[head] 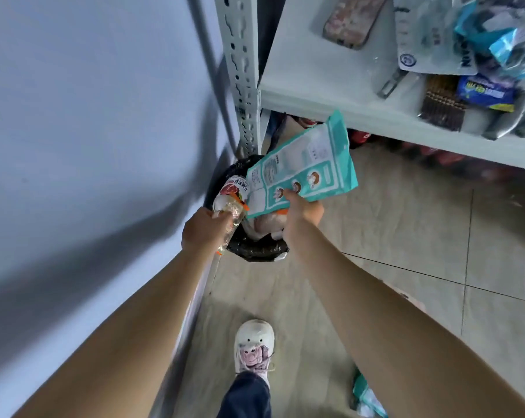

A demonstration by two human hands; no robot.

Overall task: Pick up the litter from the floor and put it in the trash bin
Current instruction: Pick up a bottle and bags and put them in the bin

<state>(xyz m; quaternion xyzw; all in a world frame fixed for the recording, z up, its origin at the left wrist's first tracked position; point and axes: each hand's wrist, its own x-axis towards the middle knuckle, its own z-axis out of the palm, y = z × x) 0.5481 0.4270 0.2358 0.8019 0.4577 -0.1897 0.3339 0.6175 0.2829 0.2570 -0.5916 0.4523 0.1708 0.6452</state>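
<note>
My left hand (pixel 202 229) grips a clear plastic bottle (pixel 232 197) with a red label, held over the trash bin (pixel 255 248), which is lined with a black bag. My right hand (pixel 302 214) pinches the lower edge of a flat teal-and-white packet (pixel 303 168), held just above the bin's opening. Pale trash (pixel 267 226) lies inside the bin beneath both hands. Another teal-and-white wrapper (pixel 366 398) lies on the floor at the bottom, partly hidden by my right forearm.
The bin stands in a corner between a blue-grey wall (pixel 89 116) on the left and a metal shelf post (pixel 244 70). A white shelf (pixel 330 95) with a phone and bags overhangs on the right. My white shoe (pixel 255 345) stands on the tiled floor.
</note>
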